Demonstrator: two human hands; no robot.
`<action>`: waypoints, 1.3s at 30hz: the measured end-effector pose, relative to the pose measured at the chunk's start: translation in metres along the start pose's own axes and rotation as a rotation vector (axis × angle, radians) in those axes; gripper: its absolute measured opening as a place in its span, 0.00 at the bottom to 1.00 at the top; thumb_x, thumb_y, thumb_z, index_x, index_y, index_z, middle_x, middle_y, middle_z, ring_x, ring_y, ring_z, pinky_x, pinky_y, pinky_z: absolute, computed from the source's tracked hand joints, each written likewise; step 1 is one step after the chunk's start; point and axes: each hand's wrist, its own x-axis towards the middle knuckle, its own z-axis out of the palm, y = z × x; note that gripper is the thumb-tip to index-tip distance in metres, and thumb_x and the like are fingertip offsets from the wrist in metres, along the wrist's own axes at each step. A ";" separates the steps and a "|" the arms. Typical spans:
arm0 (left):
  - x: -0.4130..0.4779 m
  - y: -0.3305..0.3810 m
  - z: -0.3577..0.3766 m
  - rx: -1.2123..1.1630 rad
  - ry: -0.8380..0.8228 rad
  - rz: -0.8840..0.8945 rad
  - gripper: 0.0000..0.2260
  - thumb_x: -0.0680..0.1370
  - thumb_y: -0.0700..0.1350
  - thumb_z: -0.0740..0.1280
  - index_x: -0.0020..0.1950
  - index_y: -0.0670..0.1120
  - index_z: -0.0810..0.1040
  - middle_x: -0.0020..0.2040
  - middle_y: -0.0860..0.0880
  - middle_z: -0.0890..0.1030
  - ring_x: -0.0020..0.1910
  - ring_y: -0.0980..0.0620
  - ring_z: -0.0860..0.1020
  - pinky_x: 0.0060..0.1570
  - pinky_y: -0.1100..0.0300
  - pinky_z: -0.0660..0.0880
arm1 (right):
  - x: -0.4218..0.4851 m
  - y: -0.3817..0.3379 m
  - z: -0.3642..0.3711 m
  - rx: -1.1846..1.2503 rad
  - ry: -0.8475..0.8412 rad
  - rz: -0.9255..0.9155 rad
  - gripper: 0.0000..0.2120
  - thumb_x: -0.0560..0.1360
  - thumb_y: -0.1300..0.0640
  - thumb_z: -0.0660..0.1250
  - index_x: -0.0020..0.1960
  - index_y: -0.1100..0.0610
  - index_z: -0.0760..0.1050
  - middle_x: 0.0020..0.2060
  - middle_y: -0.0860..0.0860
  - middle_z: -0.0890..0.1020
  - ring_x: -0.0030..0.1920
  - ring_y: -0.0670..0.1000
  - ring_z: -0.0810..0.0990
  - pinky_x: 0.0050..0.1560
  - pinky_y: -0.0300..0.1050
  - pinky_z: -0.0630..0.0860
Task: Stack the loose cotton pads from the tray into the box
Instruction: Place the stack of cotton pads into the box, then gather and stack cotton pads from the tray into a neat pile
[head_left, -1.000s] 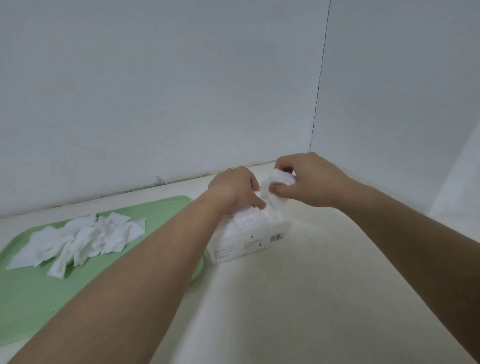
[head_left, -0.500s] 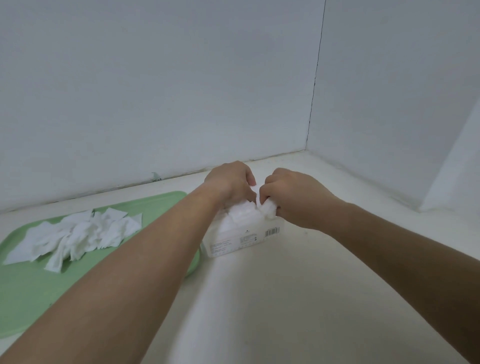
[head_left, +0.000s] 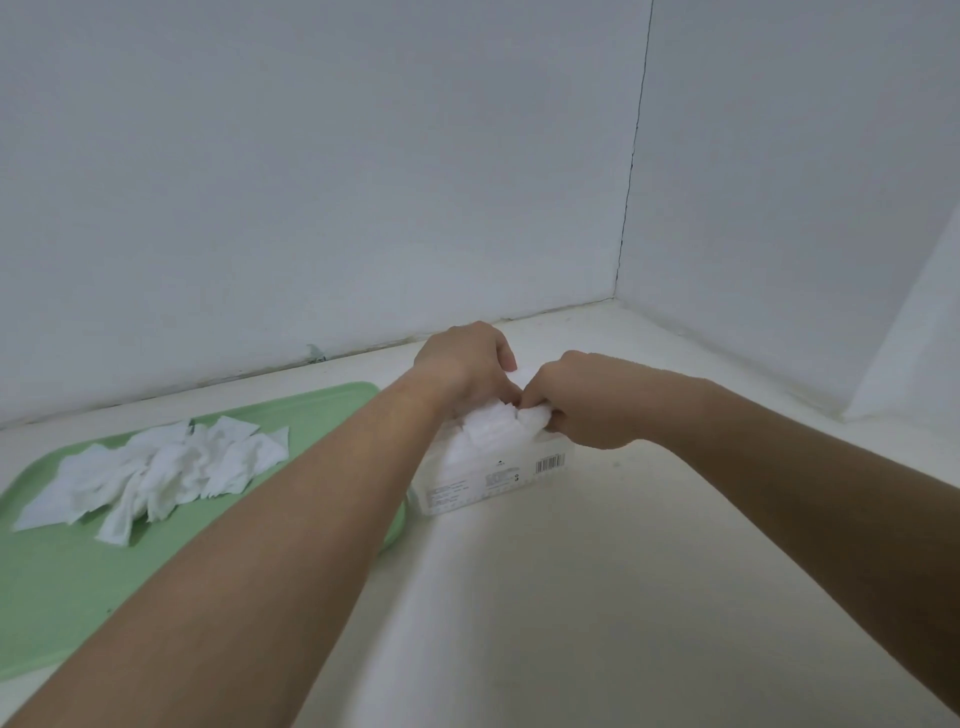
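- While both hands worked at the top of the box (head_left: 488, 480), the step in hand appeared to be tucking a batch into it. The right hand (head_left: 587, 402) pinched a wad of pads (head_left: 530, 415) between thumb and curled fingers at the box's opening.
- The left hand (head_left: 462, 366) lay over the far side of the box top with its fingers curled downward. Whether it gripped the filling or merely pressed on it could not be told (the fingertips were hidden behind the hand itself).
- The next move, as judged, called for pressing the wad down flat and letting go, then reaching left for more. A light pinch would suit, since the pads looked thin, soft and prone to cling.
- The box was small, white and rectangular, with print and a barcode on its near side. It stood on the desk (head_left: 597, 597) just beside the right edge of the tray (head_left: 57, 582), and its filling bulged above the rim, crumpled rather than squared.
- The loose pads (head_left: 156, 467) lay overlapping in a heap on the far part of the green tray, so much of the task seemed left to do.
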 end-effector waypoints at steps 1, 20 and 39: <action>0.000 -0.001 0.001 -0.004 0.000 -0.001 0.18 0.66 0.55 0.80 0.52 0.55 0.80 0.50 0.57 0.82 0.51 0.53 0.81 0.51 0.57 0.78 | -0.001 0.000 -0.003 0.035 -0.042 0.008 0.17 0.77 0.65 0.58 0.59 0.51 0.79 0.44 0.52 0.80 0.45 0.54 0.76 0.42 0.49 0.73; -0.004 0.003 -0.002 -0.005 -0.021 0.000 0.21 0.64 0.58 0.81 0.52 0.56 0.79 0.49 0.58 0.82 0.51 0.54 0.80 0.48 0.59 0.75 | 0.004 0.010 -0.009 0.226 0.002 0.102 0.12 0.74 0.56 0.74 0.56 0.46 0.81 0.50 0.45 0.80 0.48 0.48 0.78 0.45 0.42 0.75; -0.075 -0.047 -0.032 -0.230 0.190 0.055 0.21 0.78 0.50 0.69 0.71 0.52 0.73 0.64 0.53 0.79 0.62 0.52 0.78 0.65 0.51 0.74 | 0.014 -0.029 -0.024 0.007 0.143 0.258 0.07 0.75 0.56 0.66 0.48 0.44 0.78 0.47 0.45 0.79 0.48 0.52 0.79 0.40 0.43 0.70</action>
